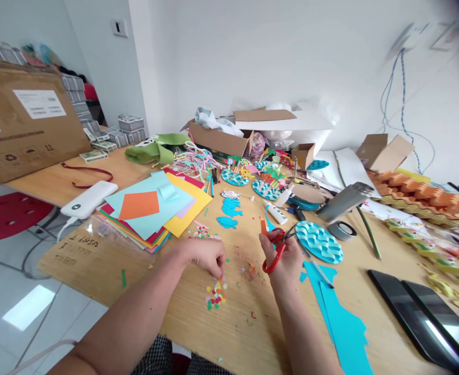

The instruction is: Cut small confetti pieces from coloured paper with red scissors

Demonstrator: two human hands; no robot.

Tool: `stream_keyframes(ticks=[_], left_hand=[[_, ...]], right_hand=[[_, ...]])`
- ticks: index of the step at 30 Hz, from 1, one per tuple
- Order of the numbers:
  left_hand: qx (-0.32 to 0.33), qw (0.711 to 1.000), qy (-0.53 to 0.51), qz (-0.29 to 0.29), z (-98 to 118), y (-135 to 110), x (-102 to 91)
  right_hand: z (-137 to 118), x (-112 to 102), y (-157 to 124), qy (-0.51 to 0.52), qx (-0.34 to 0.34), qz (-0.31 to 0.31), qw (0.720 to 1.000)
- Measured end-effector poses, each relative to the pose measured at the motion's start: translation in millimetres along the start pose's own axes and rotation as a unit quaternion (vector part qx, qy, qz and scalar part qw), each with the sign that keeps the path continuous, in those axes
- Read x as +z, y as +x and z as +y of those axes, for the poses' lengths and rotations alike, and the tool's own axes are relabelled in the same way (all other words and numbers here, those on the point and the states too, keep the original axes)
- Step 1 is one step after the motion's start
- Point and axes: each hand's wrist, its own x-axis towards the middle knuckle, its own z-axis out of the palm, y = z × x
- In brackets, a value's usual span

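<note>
My left hand rests knuckles-up on the wooden table, fingers curled down and pinching at small coloured paper bits just below it. My right hand is closed around red-handled scissors, blades pointing right toward a blue wavy paper disc. A small orange paper scrap stands by the scissors' handle at my fingertips. Blue paper fish cut-outs lie just beyond my hands.
A stack of coloured paper sheets and a white power bank lie at left. Cyan paper offcuts and two dark tablets lie at right. A glue bottle, metal flask, tape roll and cardboard boxes crowd the back.
</note>
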Motion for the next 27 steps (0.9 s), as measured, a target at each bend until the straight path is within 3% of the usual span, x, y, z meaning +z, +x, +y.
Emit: stream_keyframes(ticks=[11, 13, 15, 18, 22, 27], left_hand=[[0.045, 0.996, -0.07, 0.008, -2.7, 2.1, 0.6], [0.039, 0.993, -0.094, 0.062, -3.9, 4.7, -0.1], [0.028, 0.977, -0.132, 0.162, -3.9, 6.7, -2.3], [0.034, 0.925, -0.244, 0.29, -1.3, 7.5, -6.4], [0.069, 0.879, -0.364, 0.299, 2.9, 9.0, -7.1], [0.077, 0.863, -0.382, 0.321, 0.2, 16.6, -1.4]], right_hand=[[0.2, 1.1, -0.3, 0.003, -0.004, -0.01, 1.0], [0.1, 0.9, 0.3, 0.003, -0.004, -0.013, 1.0], [0.0, 0.4, 1.0, 0.002, -0.004, -0.024, 1.0], [-0.5, 0.7, 1.3, -0.004, -0.007, -0.064, 0.998], [-0.8, 5.1, -2.9, -0.02, -0.021, -0.168, 0.985], [0.2, 10.7, -10.8, -0.029, -0.03, -0.248, 0.968]])
